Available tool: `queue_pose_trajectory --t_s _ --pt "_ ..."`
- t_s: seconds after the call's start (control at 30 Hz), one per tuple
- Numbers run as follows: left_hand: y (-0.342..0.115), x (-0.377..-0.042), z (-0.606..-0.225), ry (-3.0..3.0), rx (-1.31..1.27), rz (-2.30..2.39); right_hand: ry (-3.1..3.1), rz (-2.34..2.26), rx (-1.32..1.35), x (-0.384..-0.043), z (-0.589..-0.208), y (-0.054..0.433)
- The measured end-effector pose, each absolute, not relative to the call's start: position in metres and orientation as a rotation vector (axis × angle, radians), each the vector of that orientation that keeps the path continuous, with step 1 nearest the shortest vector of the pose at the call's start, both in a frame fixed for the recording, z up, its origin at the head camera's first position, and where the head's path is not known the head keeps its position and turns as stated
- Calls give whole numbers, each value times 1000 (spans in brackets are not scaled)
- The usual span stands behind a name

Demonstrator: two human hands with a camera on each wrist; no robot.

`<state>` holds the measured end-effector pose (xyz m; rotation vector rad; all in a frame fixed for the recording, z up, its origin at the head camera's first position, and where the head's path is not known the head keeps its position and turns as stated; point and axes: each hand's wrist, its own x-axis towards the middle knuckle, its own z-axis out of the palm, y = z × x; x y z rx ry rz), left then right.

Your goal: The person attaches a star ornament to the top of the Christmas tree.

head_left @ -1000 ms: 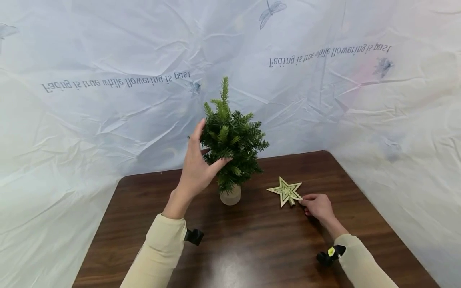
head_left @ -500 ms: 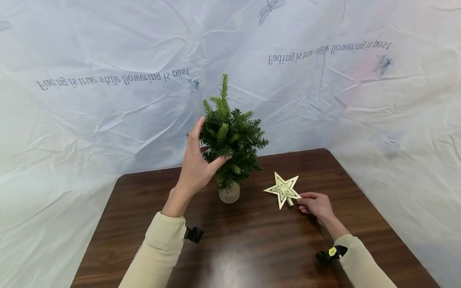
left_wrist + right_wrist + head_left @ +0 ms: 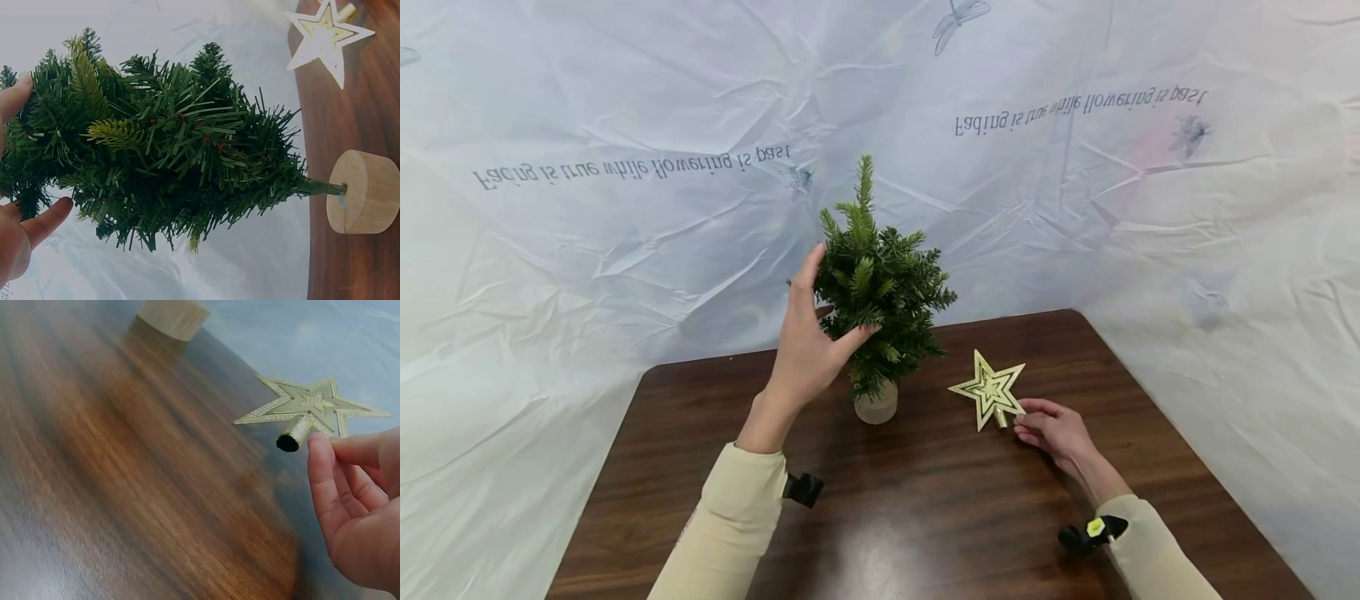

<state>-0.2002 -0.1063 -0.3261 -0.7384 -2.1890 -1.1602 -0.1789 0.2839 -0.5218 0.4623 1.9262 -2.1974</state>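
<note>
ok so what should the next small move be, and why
Probably raise the star toward the tip of the tree: the right hand pinches one point of the star, its tube has an open end, the left hand holds the tree, and the tip carries nothing.

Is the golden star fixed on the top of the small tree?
No, the right hand pinches the golden star by one point, apart from the small tree.

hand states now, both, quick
Left hand: holding the small tree, thumb and fingers around its branches.
Right hand: closed, pinching the gold star by one point.
</note>
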Motion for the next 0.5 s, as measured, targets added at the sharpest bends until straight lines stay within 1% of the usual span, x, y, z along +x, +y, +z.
queue_pose_trajectory --t_s 0.23,0.5 --pt "-106 -200 -326 -2202 -726 -1165 1705 -2379 387 -179 -514 284" --pt "-106 -199 -325 -2202 -726 -1162 1618 -2484 277 -182 -490 279"
